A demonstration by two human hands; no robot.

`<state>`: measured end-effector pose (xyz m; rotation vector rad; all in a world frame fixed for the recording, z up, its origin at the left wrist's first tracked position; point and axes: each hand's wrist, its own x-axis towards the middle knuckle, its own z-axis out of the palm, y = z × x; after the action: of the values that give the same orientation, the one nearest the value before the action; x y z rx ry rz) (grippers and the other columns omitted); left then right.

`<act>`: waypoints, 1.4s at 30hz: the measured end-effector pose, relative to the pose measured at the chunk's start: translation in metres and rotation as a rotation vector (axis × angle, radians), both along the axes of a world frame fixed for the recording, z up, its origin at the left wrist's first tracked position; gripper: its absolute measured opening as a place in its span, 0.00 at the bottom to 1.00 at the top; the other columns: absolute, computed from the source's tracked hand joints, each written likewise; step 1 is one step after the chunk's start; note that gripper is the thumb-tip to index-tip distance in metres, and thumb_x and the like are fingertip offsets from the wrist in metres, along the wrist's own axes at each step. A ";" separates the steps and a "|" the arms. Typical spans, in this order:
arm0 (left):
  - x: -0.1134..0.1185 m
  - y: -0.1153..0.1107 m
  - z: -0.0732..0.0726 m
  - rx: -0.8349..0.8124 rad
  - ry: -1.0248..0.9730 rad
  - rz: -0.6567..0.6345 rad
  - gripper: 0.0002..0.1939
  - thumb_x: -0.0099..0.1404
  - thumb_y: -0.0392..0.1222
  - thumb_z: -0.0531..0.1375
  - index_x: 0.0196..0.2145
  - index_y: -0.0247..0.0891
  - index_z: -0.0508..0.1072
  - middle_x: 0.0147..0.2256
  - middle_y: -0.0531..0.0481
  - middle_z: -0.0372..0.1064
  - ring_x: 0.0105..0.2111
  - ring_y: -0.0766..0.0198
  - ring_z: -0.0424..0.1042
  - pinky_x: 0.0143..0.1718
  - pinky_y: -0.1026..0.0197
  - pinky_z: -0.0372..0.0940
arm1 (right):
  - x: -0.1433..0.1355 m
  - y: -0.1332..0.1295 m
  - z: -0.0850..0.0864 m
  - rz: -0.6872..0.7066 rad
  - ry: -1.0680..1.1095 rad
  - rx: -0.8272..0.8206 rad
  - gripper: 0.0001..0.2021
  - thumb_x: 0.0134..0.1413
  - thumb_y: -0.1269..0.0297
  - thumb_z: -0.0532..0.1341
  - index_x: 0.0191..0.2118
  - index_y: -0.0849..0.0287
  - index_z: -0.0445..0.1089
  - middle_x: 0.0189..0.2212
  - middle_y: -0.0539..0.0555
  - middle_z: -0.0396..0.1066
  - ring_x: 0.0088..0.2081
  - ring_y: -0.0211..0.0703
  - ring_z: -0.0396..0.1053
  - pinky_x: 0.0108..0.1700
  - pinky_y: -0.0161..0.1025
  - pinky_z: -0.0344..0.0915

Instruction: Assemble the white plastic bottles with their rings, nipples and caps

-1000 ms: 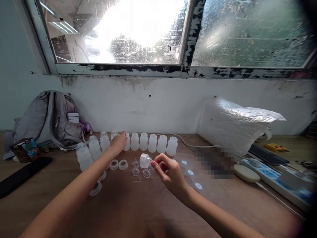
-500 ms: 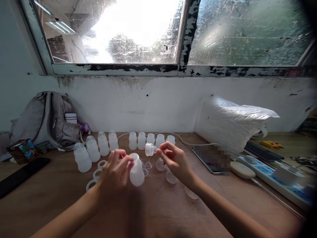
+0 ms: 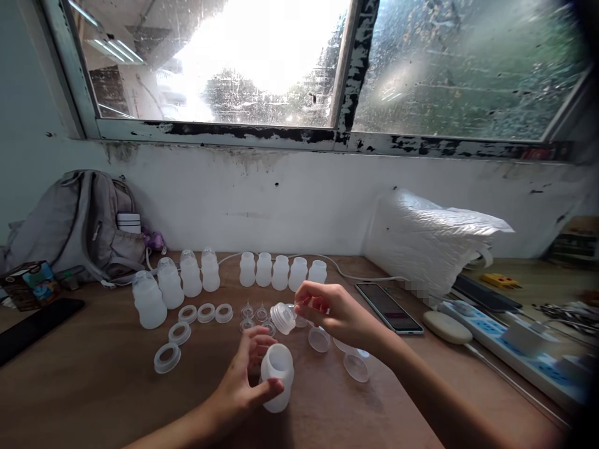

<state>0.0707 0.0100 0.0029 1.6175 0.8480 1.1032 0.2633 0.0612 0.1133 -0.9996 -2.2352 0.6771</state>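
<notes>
My left hand (image 3: 243,383) grips a small translucent white bottle (image 3: 277,377) upright on the wooden table (image 3: 93,386), its mouth uncovered. Just above and behind it, my right hand (image 3: 334,315) pinches a clear ringed nipple cap (image 3: 283,317) between thumb and fingers, tilted toward the bottle. A row of uncapped bottles (image 3: 279,272) stands at the back. To the left stand capped bottles (image 3: 169,284). Loose white rings (image 3: 206,312) and clear nipples (image 3: 253,313) lie between them.
Clear dome caps (image 3: 355,366) lie right of my hands. A phone (image 3: 389,307), a power strip (image 3: 519,352) and a white plastic bag (image 3: 435,240) sit at right. A grey backpack (image 3: 79,227), a carton (image 3: 29,284) and a dark phone (image 3: 32,327) are at left.
My left hand took a bottle from the back row and brought it down to the table in front of me. My right hand lowered the cap toward it.
</notes>
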 end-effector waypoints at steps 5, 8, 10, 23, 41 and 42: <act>0.009 0.001 0.007 -0.106 -0.052 -0.068 0.19 0.57 0.54 0.53 0.38 0.36 0.61 0.33 0.50 0.61 0.34 0.65 0.60 0.36 0.64 0.55 | 0.004 -0.003 0.004 0.019 -0.042 -0.016 0.08 0.49 0.61 0.56 0.28 0.60 0.65 0.18 0.47 0.59 0.20 0.31 0.55 0.21 0.29 0.52; 0.014 0.005 0.006 -0.196 -0.113 -0.035 0.23 0.58 0.59 0.48 0.36 0.35 0.63 0.30 0.49 0.63 0.31 0.64 0.62 0.33 0.64 0.57 | 0.004 -0.005 0.007 0.050 -0.085 -0.052 0.07 0.49 0.62 0.56 0.28 0.60 0.66 0.18 0.47 0.60 0.20 0.31 0.55 0.21 0.29 0.52; 0.018 0.008 0.002 -0.336 -0.174 -0.014 0.28 0.58 0.63 0.43 0.32 0.33 0.64 0.25 0.48 0.64 0.25 0.65 0.63 0.26 0.63 0.58 | 0.004 -0.006 0.008 0.062 -0.120 -0.074 0.07 0.49 0.62 0.56 0.28 0.60 0.66 0.18 0.47 0.61 0.20 0.31 0.55 0.21 0.29 0.53; 0.020 0.010 -0.007 -0.552 -0.238 -0.015 0.33 0.56 0.66 0.40 0.33 0.31 0.66 0.19 0.48 0.65 0.17 0.66 0.64 0.18 0.65 0.58 | 0.000 0.001 -0.007 0.137 -0.130 -0.078 0.04 0.49 0.67 0.54 0.30 0.60 0.66 0.21 0.48 0.64 0.22 0.32 0.57 0.22 0.29 0.54; 0.019 0.007 -0.002 -0.565 -0.207 -0.055 0.33 0.57 0.65 0.39 0.31 0.32 0.66 0.19 0.48 0.65 0.17 0.66 0.64 0.18 0.65 0.57 | -0.001 -0.009 0.000 0.201 -0.247 -0.011 0.08 0.49 0.61 0.55 0.26 0.60 0.61 0.19 0.46 0.59 0.21 0.30 0.52 0.22 0.29 0.48; 0.019 0.006 -0.002 -0.554 -0.203 -0.058 0.33 0.57 0.65 0.39 0.31 0.32 0.66 0.19 0.48 0.65 0.16 0.66 0.63 0.18 0.65 0.57 | -0.002 -0.009 -0.001 0.216 -0.251 -0.011 0.08 0.49 0.62 0.54 0.24 0.60 0.61 0.18 0.45 0.57 0.20 0.30 0.51 0.22 0.29 0.47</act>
<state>0.0898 0.0165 0.0012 1.0458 0.8705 0.8732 0.2611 0.0521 0.1123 -0.8977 -2.5891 0.6882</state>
